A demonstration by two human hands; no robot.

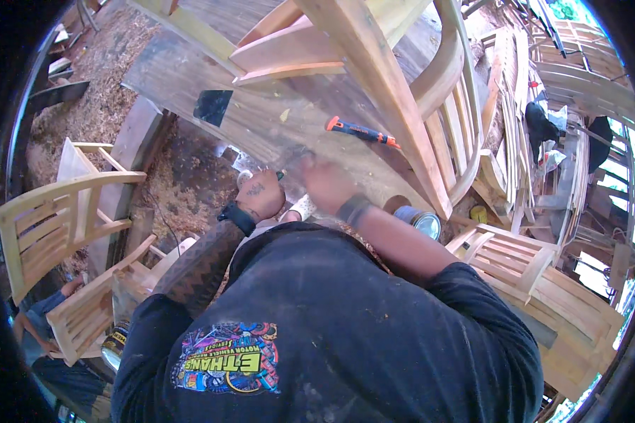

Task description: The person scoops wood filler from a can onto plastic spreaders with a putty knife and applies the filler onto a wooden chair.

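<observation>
My left hand, with a dark band at its wrist, is closed low over the worn wooden board. A small dark end shows at its fingers, but I cannot make out what it holds. Close to its right, my right hand is smeared by motion, its fingers unclear. A blurred greyish patch lies between the hands. Beyond them, a tool with an orange and dark blue handle lies on the board beside the leg of a wooden chair frame. A dark square sheet lies farther left.
An open metal tin stands right of my right forearm. Slatted wooden chairs stand at the left and lower right. Another tin is at the lower left, near another person's arm. Timber strips and sawdust lie around.
</observation>
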